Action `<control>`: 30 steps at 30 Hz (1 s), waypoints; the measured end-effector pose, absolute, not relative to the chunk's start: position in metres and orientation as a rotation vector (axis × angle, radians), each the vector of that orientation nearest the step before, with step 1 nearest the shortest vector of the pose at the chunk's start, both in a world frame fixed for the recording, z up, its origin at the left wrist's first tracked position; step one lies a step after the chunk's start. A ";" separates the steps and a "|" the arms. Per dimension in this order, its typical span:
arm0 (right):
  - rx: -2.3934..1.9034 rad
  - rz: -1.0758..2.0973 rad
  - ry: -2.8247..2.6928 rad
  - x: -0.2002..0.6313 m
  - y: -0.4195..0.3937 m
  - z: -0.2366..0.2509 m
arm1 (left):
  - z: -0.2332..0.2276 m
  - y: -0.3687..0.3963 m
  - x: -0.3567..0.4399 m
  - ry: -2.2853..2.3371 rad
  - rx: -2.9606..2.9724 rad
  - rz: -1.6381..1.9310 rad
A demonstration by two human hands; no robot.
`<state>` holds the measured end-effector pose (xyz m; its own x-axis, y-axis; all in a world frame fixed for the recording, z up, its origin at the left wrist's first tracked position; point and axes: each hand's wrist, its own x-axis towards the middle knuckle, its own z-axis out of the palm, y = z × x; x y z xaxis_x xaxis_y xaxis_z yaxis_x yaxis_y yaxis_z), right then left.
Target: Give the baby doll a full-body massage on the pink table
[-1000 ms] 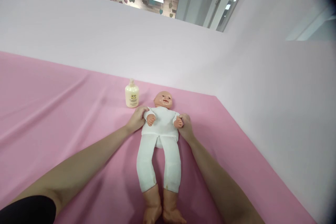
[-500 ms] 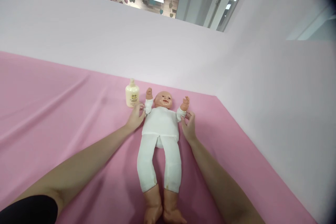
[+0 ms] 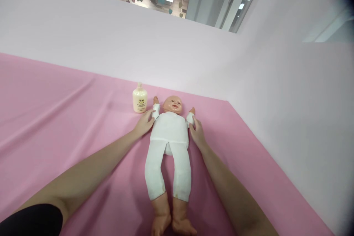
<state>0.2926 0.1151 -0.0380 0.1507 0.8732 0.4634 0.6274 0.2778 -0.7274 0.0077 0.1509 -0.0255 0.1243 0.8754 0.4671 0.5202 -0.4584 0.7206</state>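
Both arms of the doll [image 3: 169, 129] have moved since one second earlier: then bent over its chest, they now extend upward on either side of its head. I see the doll on its back on a pink sheet [image 3: 69, 121], feet toward me. My left hand [image 3: 144, 123] shows a narrow grip against one sleeve [image 3: 156, 111]; my right hand [image 3: 198, 132], part-curled, touches the opposite sleeve. Whether either grip is closed on cloth I cannot tell. A pump bottle [image 3: 139, 100] stands, unmoved, near my left hand.
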 end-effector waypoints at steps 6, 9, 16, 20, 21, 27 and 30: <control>-1.486 0.401 -1.529 0.294 0.117 -0.039 | -0.028 0.153 0.006 1.457 1.975 1.124; -1.472 0.459 -1.494 0.295 0.117 -0.040 | -0.029 0.153 0.005 1.478 1.974 1.085; -1.276 0.531 -1.393 0.293 0.118 -0.046 | -0.029 0.149 0.004 1.293 1.788 1.297; -1.147 0.438 -1.392 0.284 0.110 -0.035 | -0.022 0.142 0.007 1.235 1.847 1.396; -1.130 0.403 -1.393 0.282 0.108 -0.032 | -0.020 0.140 0.008 1.226 1.867 1.414; -1.089 0.229 -1.420 0.275 0.093 -0.022 | -0.012 0.127 0.010 1.137 2.110 1.542; -1.035 0.172 -1.560 0.274 0.087 -0.024 | -0.011 0.122 0.007 1.029 2.314 1.454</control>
<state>0.2738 0.0873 -0.0243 0.0907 0.6830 0.7247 0.5092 0.5936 -0.6232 0.0072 0.1219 -0.0106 0.2652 0.6609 0.7021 0.4422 -0.7304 0.5206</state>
